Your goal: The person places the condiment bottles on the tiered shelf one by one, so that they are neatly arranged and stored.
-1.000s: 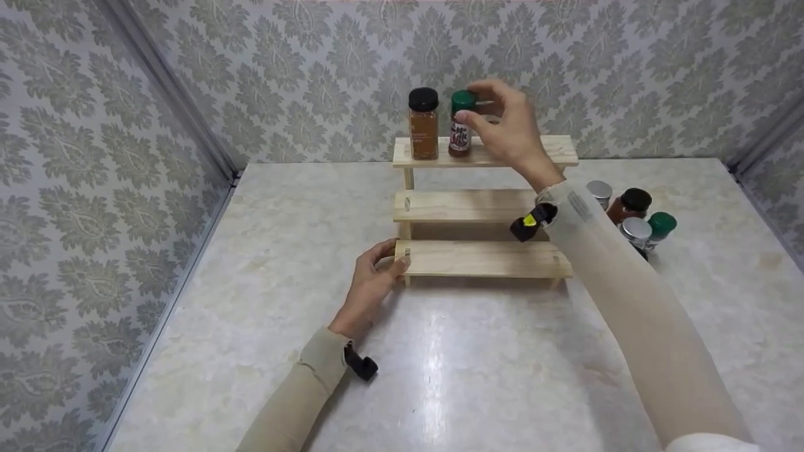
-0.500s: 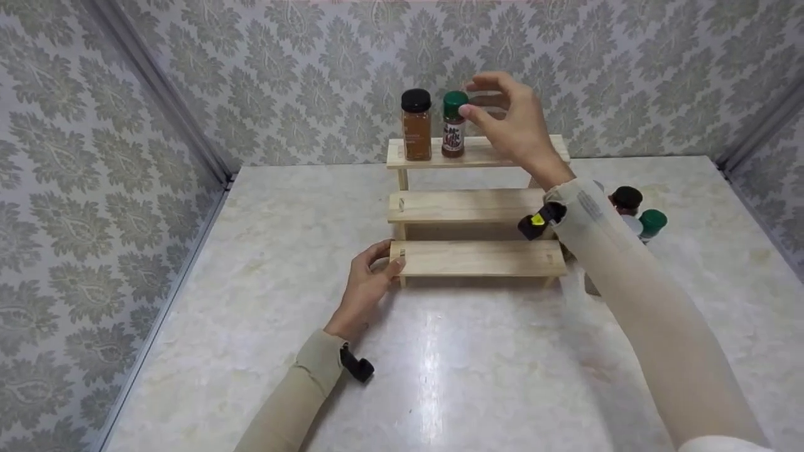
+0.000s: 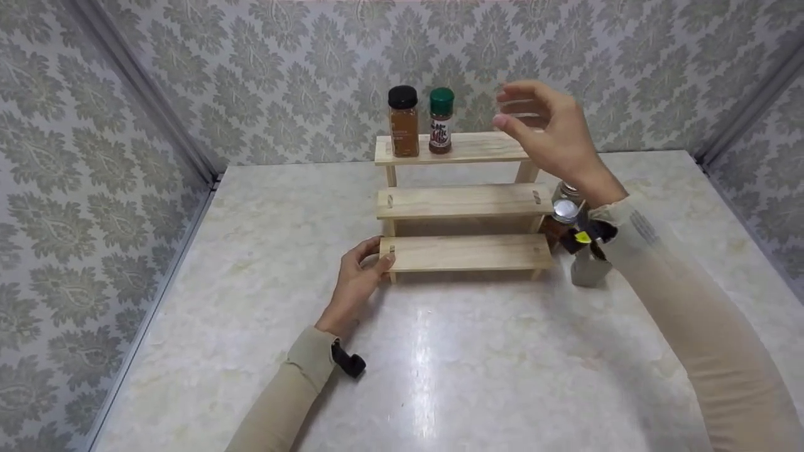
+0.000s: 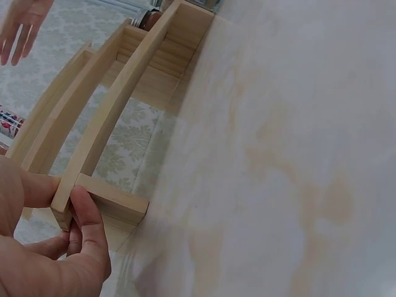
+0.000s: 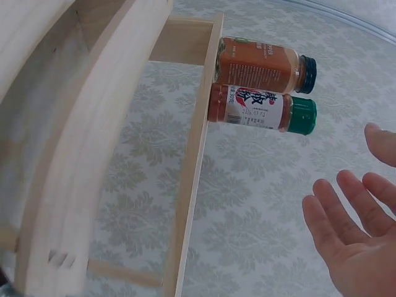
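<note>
A three-tier wooden shelf rack (image 3: 465, 253) stands on the table. My left hand (image 3: 359, 279) grips the left end of its lowest board, thumb on top; the left wrist view shows the fingers (image 4: 90, 219) pinching that corner. On the top board stand two upright spice jars: a square black-capped jar (image 3: 404, 132) at the left end and a smaller green-capped jar (image 3: 440, 129) close beside it. My right hand (image 3: 556, 135) hovers over the top board's right end, apart from both jars, fingers loosely bent and holding nothing. In the right wrist view its palm (image 5: 371, 260) faces the jars.
Right of the rack, more jars stand on the table, among them a silver-lidded jar (image 3: 564, 212) and a greyish container (image 3: 589, 270); my right forearm partly hides them. A patterned wall (image 3: 301, 75) rises behind the rack.
My right hand has let go of the green-capped jar and moved to the right, away from it. The jar stays on the top board. My left hand keeps its grip on the rack.
</note>
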Available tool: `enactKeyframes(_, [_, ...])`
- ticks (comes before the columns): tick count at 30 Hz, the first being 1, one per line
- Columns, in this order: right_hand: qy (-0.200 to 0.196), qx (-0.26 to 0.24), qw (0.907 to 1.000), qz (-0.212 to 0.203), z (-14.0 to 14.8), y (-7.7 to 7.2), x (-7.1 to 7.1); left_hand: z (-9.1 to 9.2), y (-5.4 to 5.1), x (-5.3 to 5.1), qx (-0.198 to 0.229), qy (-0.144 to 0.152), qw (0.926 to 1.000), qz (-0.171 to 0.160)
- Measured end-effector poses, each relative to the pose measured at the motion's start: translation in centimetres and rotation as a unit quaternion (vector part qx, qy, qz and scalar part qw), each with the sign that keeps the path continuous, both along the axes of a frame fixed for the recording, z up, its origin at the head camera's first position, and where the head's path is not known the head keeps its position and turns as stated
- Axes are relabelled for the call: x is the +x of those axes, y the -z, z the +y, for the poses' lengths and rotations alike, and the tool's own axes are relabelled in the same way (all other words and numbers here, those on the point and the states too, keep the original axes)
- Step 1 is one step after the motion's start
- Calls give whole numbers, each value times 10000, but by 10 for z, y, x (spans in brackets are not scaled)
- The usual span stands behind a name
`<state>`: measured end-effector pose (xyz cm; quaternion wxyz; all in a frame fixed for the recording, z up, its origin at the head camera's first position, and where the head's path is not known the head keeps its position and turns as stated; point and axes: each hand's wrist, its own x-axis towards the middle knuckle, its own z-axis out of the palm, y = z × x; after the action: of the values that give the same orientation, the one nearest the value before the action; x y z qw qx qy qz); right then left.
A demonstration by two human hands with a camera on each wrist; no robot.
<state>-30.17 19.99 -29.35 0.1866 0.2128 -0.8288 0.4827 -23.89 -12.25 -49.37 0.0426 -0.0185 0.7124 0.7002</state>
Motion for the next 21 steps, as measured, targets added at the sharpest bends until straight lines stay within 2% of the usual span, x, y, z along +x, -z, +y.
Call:
enactKeyframes(10, [-14,297,9993,204,38,18,32,-5,-1,-1,-19,-9,10000,-11])
enactKeyframes(17, [103,315,9994,89,88,56,69,-2,-1,1,-15,5,10000,-4])
enactKeyframes(21, [204,420,9988,121,109,73,81,0,-2,1,-47,-3,10000,8])
